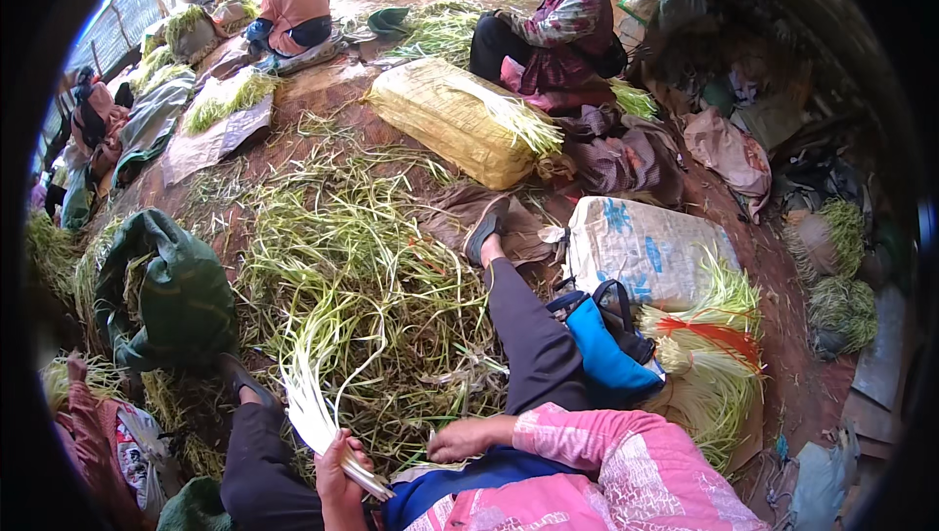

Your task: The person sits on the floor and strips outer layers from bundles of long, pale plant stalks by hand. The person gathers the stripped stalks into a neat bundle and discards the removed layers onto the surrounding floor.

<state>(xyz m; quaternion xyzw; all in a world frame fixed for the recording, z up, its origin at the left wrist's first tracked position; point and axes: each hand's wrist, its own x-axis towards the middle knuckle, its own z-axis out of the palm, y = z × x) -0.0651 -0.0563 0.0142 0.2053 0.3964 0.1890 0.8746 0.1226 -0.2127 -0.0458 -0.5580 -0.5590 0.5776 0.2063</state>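
My left hand (pixel 340 469) is closed around a bunch of pale blanched chives (pixel 315 399). The white ends stick out towards my lap, and the greener tips spread over the heap. My right hand (pixel 461 441) hovers near the blue cloth (pixel 469 478) on my lap, fingers curled down; whether anything is pinched in them is hidden. Between my outstretched legs lies a loose heap of green and yellowed chive leaves (pixel 359 259). To the right, chive bundles (pixel 711 384) lie stacked, with red ties (pixel 715 337) across them.
A blue bag (pixel 612 355) leans by my right leg, beside a white woven sack (pixel 653 248). Ahead is a yellow sack (pixel 447 127) with chives on top. A green sack (pixel 169 289) stands left. Several people sit around, one (pixel 546 39) beyond the yellow sack.
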